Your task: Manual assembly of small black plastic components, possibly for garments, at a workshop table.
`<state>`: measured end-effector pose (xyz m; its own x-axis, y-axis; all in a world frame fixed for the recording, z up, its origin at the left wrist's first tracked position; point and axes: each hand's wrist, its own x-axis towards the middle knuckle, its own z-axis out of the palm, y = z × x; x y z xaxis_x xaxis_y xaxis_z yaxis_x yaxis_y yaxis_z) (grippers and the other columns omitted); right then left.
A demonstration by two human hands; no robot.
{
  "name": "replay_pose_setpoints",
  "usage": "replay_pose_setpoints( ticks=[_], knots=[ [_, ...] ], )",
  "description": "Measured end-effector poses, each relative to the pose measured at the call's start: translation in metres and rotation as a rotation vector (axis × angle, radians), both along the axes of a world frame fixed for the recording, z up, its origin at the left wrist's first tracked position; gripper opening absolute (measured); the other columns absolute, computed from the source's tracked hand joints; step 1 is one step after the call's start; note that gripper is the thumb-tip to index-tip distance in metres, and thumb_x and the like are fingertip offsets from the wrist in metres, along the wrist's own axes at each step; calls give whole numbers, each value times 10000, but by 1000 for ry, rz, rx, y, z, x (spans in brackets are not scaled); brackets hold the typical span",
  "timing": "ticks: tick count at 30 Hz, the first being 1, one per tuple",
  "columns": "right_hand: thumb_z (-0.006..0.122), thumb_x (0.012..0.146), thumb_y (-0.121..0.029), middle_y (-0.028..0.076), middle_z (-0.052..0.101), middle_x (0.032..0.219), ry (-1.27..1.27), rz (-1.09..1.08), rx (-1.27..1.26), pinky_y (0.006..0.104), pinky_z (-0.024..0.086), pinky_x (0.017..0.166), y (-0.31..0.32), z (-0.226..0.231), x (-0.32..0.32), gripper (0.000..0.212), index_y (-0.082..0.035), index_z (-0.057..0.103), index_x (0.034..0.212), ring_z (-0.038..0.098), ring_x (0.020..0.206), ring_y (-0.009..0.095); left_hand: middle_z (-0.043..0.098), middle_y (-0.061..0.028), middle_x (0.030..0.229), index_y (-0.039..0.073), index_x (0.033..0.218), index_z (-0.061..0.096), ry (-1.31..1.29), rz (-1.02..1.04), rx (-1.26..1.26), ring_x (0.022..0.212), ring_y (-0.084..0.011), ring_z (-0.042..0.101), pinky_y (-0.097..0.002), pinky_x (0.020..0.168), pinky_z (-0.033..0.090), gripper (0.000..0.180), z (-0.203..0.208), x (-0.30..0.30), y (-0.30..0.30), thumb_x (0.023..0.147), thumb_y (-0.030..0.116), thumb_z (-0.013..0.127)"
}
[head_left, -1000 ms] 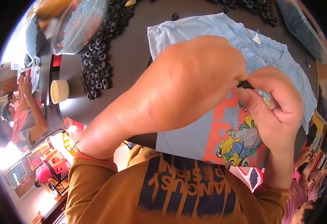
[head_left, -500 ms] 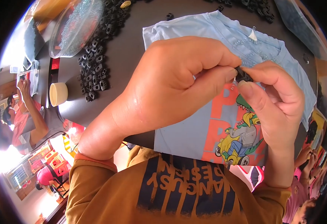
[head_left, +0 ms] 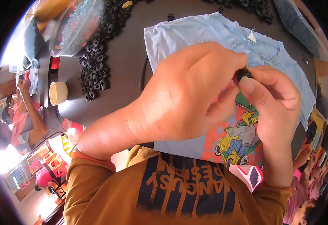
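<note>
Between the thumb and index finger of my right hand [head_left: 274, 97] is a small black plastic piece [head_left: 243, 73], gripped at its lower right side. My left hand [head_left: 194, 90] is curled over it from the left. Its index fingertip reaches the top of the piece; its thumb and lower fingers are smeared by motion, so their hold is unclear. Both hands are above a light blue T-shirt [head_left: 179, 33] with a dinosaur print, laid on the dark table [head_left: 128, 48]. Small metal springs [head_left: 263, 56] lie scattered on the shirt near a white triangular tag [head_left: 251, 36].
Many black plastic pieces [head_left: 93, 69] form a long heap at left, with more at the far edge. A clear tub [head_left: 77, 28] holds springs. Beside the heap stands a cream cup [head_left: 58, 93]. A clear container [head_left: 302, 28] is at far right. Another person [head_left: 25, 112] sits at left.
My left hand has rolled and lifted slightly, its thumb moving down and off the black piece. My right hand still grips the piece, nearly in the same place.
</note>
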<state>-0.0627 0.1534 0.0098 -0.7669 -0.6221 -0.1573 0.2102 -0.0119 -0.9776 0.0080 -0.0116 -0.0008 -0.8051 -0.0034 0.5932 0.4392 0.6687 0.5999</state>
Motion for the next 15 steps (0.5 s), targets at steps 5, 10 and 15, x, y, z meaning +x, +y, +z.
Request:
replay_pose_setpoints(
  ticks=[5,10,15],
  knots=[
    [640,811,-34,90,659,904,-293,31,-173,268,466,783,0,-7,-3,124,12,651,926,615,825,153,598,-61,765,10,1060,593,-49,78,-121,587,-157,547,-256,534,459,503,0,1,6,592,30,777],
    [677,786,-11,82,674,842,-356,-6,-180,224,482,711,-1,-4,-1,136,17,670,919,619,764,116,604,-54,726,0,943,624,160,117,-213,574,-181,571,-292,512,474,387,-6,-4,5,588,37,774],
    [637,802,13,89,659,871,-241,-39,-196,243,473,752,1,-2,-1,121,37,647,921,611,799,135,526,-50,734,11,878,563,295,86,-199,611,-215,545,-314,570,428,255,-18,-10,8,657,125,615]
  ],
)
